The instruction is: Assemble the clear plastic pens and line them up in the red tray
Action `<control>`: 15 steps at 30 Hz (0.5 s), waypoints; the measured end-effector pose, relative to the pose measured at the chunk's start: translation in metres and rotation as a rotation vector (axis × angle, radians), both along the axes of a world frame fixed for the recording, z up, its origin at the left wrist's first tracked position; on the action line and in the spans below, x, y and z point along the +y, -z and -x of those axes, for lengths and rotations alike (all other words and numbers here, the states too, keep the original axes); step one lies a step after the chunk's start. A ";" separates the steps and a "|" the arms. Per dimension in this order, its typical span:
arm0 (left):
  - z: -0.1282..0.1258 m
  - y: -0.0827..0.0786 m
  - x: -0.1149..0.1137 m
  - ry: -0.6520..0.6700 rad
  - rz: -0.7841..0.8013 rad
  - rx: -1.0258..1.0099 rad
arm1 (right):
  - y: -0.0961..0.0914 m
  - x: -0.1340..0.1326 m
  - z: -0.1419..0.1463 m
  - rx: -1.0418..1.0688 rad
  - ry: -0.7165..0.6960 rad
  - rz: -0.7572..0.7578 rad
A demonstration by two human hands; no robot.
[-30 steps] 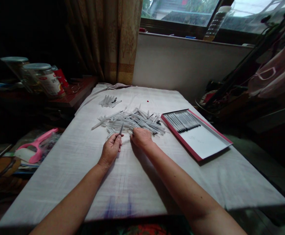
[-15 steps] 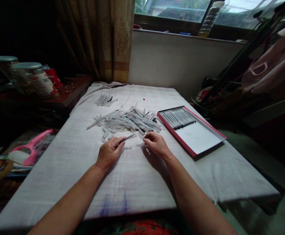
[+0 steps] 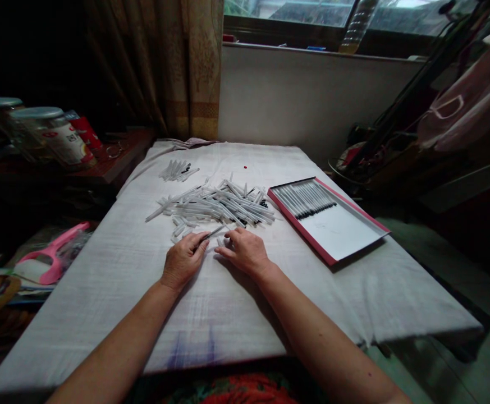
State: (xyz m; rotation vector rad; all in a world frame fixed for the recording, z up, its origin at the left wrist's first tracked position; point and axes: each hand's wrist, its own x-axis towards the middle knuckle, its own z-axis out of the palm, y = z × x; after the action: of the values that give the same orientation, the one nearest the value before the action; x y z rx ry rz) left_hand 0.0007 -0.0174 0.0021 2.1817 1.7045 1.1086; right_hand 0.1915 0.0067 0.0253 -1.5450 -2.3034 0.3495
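Observation:
My left hand [image 3: 186, 259] is closed in a pinch on a slim pen [image 3: 216, 230], whose tip end points to the right. Just right of it, my right hand [image 3: 247, 251] has its thumb and index finger apart. A small clear piece, perhaps a pen cap [image 3: 220, 241], shows by those fingertips; I cannot tell whether they touch it. Beyond both hands lies a loose heap of clear pen parts [image 3: 219, 205], some with black ends. To the right, a shallow red-edged box [image 3: 341, 235] holds a row of clear pens with black caps [image 3: 306, 199].
A smaller group of clear pen pieces [image 3: 177, 170] lies at the back left of the cloth-covered table [image 3: 114, 292], and a tiny red bit [image 3: 245, 167] at the back. Lidded jars [image 3: 59, 137] stand on a side table at left, above a pink-handled object [image 3: 53, 252].
My right hand has moved left, close to my left hand, and its fingers have parted. My left hand still holds the pen. The view has shifted slightly.

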 end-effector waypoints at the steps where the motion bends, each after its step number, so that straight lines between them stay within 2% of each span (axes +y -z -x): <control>1: 0.000 0.000 0.000 -0.003 0.001 -0.004 | 0.000 0.000 0.004 -0.040 -0.012 -0.006; 3: 0.000 -0.001 0.000 -0.008 0.004 -0.011 | 0.002 0.000 0.009 -0.063 -0.015 -0.013; 6: 0.000 -0.002 0.000 -0.004 0.006 -0.017 | 0.007 0.003 0.007 0.038 0.022 -0.006; 12: 0.001 -0.001 0.000 0.002 0.012 -0.029 | 0.019 0.014 -0.014 0.473 0.102 0.121; 15: 0.001 -0.001 0.000 0.013 0.011 -0.026 | 0.023 0.020 -0.022 0.651 0.093 0.159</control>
State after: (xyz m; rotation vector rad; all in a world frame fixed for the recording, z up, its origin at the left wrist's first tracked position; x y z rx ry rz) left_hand -0.0005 -0.0171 0.0027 2.1596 1.6795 1.1168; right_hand 0.2134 0.0262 0.0026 -1.3366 -1.7227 0.8806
